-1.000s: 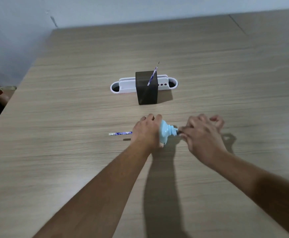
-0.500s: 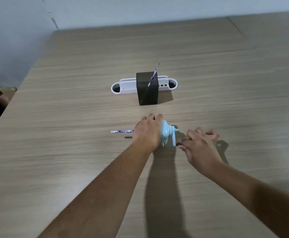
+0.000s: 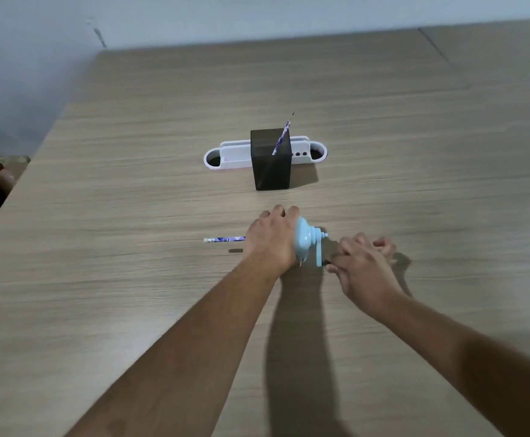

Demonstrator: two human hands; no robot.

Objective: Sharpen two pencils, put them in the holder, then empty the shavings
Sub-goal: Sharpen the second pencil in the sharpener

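Now the left hand clamps the sharpener to the worktop while the right hand pinches its crank; best cranked smoothly, with the pencil kept level.

Two bare forearms, no sleeves, no jewellery

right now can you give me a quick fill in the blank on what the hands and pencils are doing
The left hand grips the light blue ___.
The right hand holds its ___.
One pencil stands in the ___ holder.
Behind the holder lies a ___ tray.

Missing words: sharpener; crank; black; white
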